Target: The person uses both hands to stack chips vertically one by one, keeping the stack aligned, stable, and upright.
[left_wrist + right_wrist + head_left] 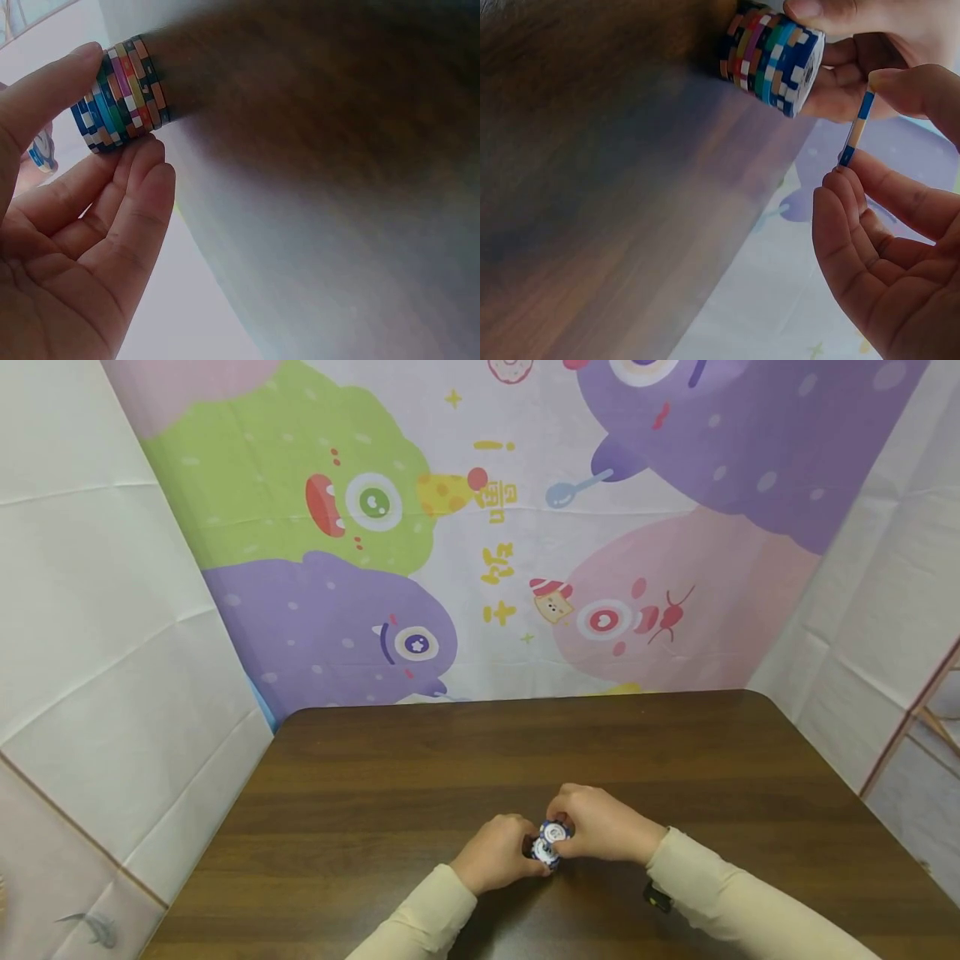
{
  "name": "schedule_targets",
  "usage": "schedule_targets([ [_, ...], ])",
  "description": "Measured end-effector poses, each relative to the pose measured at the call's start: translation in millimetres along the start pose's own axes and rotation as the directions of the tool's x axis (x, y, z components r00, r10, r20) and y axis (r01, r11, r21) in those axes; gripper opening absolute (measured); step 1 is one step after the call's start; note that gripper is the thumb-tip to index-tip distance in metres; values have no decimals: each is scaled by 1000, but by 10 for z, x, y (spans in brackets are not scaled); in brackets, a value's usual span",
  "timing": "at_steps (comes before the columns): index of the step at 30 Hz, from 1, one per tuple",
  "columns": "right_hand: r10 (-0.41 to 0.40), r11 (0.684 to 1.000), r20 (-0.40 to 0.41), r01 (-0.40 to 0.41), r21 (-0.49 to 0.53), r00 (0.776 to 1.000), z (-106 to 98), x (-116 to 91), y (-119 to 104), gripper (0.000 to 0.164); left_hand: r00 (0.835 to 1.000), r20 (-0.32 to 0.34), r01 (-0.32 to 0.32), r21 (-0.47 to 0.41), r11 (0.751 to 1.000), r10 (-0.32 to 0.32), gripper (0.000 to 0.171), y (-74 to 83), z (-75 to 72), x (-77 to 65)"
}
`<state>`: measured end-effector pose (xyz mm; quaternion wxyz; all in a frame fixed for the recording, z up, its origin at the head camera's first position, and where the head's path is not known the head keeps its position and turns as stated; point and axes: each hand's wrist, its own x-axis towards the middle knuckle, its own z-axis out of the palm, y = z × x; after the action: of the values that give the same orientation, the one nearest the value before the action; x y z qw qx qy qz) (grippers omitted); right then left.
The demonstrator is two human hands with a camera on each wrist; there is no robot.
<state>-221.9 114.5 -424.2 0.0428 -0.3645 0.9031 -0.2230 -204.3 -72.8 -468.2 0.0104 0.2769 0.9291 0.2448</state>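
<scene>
A stack of several poker chips (120,94) in blue, green, red, yellow and dark colours has its lower end at the brown tabletop. Around its side, thumb and fingers of my left hand (495,853) grip it. Between the thumb and fingertips of my right hand (603,827) is one blue-and-tan poker chip (856,127), pinched by its edges. In the head view this chip, with its white centre, overlaps the stack's top. The right wrist view shows it tilted and apart from the stack's top face. My left fingers partly hide the stack in the head view.
The dark wooden table (420,760) stretches away beyond both hands. Behind it hangs a cloth (517,660) printed with cartoon monsters, and pale sheets (112,610) stand at the sides. A small black object (657,897) shows below the right cuff.
</scene>
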Motion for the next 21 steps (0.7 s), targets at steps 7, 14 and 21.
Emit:
schedule_targets([
  [7,-13,1000,16,13,6,1000,42,5,-27,27,1000,5,9,-3,1000,-9,27,1,-9,0],
  [14,-22,1000,22,23,-2,1000,57,29,-57,27,1000,5,7,-6,1000,-7,27,1,-11,9],
  [21,-51,999,8,51,-7,999,96,47,-59,27,1000,6,12,-6,1000,-12,27,5,-16,3],
])
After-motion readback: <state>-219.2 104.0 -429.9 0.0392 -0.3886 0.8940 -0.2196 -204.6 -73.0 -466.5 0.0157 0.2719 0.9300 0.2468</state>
